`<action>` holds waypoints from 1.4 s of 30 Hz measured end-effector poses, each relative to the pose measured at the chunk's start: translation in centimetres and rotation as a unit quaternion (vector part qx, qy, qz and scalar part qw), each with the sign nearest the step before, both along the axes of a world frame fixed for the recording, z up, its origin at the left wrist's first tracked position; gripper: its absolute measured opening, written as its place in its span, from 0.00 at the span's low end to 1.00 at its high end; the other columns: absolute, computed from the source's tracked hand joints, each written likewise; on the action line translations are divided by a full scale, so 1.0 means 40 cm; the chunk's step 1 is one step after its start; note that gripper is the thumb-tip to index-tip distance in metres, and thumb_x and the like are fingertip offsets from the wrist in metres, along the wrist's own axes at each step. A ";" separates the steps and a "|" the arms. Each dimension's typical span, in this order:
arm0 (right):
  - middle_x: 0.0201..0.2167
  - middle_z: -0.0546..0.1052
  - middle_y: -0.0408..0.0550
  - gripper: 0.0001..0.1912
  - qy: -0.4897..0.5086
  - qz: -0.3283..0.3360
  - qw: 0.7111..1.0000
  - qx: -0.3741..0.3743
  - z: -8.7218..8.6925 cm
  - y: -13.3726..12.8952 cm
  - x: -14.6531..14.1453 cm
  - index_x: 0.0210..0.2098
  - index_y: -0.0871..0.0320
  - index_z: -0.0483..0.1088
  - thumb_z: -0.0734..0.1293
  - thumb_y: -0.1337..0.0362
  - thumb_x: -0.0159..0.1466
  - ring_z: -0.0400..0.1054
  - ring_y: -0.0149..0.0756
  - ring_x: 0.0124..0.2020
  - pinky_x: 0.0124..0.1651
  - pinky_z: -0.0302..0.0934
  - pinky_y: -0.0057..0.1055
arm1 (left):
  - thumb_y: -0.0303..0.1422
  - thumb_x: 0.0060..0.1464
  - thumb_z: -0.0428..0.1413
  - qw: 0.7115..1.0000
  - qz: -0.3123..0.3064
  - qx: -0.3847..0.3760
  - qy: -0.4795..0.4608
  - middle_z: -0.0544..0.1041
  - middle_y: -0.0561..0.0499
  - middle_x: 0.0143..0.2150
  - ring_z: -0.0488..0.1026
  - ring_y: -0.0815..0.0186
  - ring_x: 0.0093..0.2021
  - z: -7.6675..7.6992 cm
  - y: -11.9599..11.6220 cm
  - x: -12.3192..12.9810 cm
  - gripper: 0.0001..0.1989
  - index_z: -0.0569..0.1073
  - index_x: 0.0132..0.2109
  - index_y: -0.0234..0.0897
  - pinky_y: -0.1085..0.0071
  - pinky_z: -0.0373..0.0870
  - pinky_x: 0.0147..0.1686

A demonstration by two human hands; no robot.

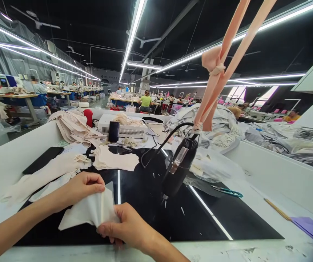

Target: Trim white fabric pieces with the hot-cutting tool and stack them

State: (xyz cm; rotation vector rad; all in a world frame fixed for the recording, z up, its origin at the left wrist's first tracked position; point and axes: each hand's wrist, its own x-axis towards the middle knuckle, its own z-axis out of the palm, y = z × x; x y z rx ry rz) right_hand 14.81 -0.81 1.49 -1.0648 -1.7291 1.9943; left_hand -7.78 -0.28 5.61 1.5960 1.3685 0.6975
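Observation:
Between my two hands, a cream fabric piece [87, 211] is stretched above the black glossy board [142, 203]. My left hand [89, 187] pinches its upper edge, thumb and fingers pressed together. Lower down and to the right, my right hand [120, 223] grips the same piece near a folded ridge, its thumb on top. Beyond my left hand lie stacked cream fabric pieces [115, 159] and a longer pale pile [52, 169]. A black handheld electric tool [179, 167] hangs to the right of my hands, tied to peach fabric strips [213, 83].
Teal-handled scissors [228, 191] lie at the board's right. At the back stand a white vented box [123, 127], a dark phone [113, 131] and a red bottle [88, 117]. Grey fabric heaps [287, 140] fill the far right. Other people work at sewing tables in the background.

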 end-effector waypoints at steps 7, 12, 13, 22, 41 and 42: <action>0.25 0.73 0.36 0.09 -0.086 -0.046 0.994 0.057 0.002 -0.007 0.053 0.29 0.55 0.69 0.72 0.62 0.62 0.63 0.24 0.20 0.18 0.56 0.22 | 0.40 0.62 0.60 0.988 -0.025 0.137 0.067 0.80 0.51 0.40 0.75 0.59 0.41 -0.067 0.048 0.042 0.10 0.81 0.41 0.39 0.67 0.71 0.43; 0.23 0.68 0.31 0.09 -0.152 -0.086 0.977 0.123 0.007 -0.010 0.118 0.35 0.52 0.63 0.69 0.66 0.66 0.64 0.27 0.19 0.16 0.52 0.22 | 0.24 0.72 0.56 0.924 -0.102 0.316 0.189 0.81 0.48 0.47 0.79 0.60 0.50 -0.089 0.018 0.070 0.10 0.81 0.46 0.38 0.66 0.75 0.55; 0.24 0.69 0.32 0.08 -0.175 -0.088 0.971 0.136 0.009 -0.012 0.130 0.37 0.51 0.63 0.68 0.66 0.67 0.65 0.28 0.20 0.16 0.52 0.22 | 0.23 0.73 0.56 0.910 -0.129 0.334 0.208 0.82 0.48 0.47 0.80 0.60 0.49 -0.094 0.007 0.078 0.10 0.81 0.47 0.38 0.67 0.76 0.53; 0.26 0.70 0.30 0.12 -0.220 -0.095 0.951 0.197 0.015 -0.040 0.197 0.36 0.50 0.58 0.67 0.69 0.69 0.65 0.26 0.19 0.29 0.55 0.27 | 0.28 0.74 0.61 0.851 -0.229 0.407 0.242 0.85 0.46 0.49 0.83 0.60 0.46 -0.144 -0.064 0.124 0.05 0.82 0.50 0.37 0.66 0.81 0.49; 0.28 0.75 0.40 0.09 -0.260 -0.080 0.919 0.286 0.038 -0.039 0.233 0.31 0.52 0.64 0.68 0.65 0.67 0.67 0.35 0.31 0.34 0.55 0.31 | 0.12 0.62 0.53 0.851 -0.229 0.346 0.323 0.86 0.44 0.57 0.84 0.54 0.59 -0.093 -0.068 0.073 0.21 0.82 0.50 0.37 0.58 0.80 0.61; 0.27 0.75 0.40 0.10 -0.257 -0.087 0.919 0.285 0.037 -0.038 0.250 0.30 0.52 0.64 0.68 0.63 0.67 0.66 0.35 0.30 0.33 0.55 0.32 | 0.12 0.62 0.53 0.860 -0.228 0.330 0.315 0.86 0.45 0.55 0.84 0.55 0.57 -0.086 -0.071 0.081 0.19 0.81 0.48 0.37 0.61 0.80 0.58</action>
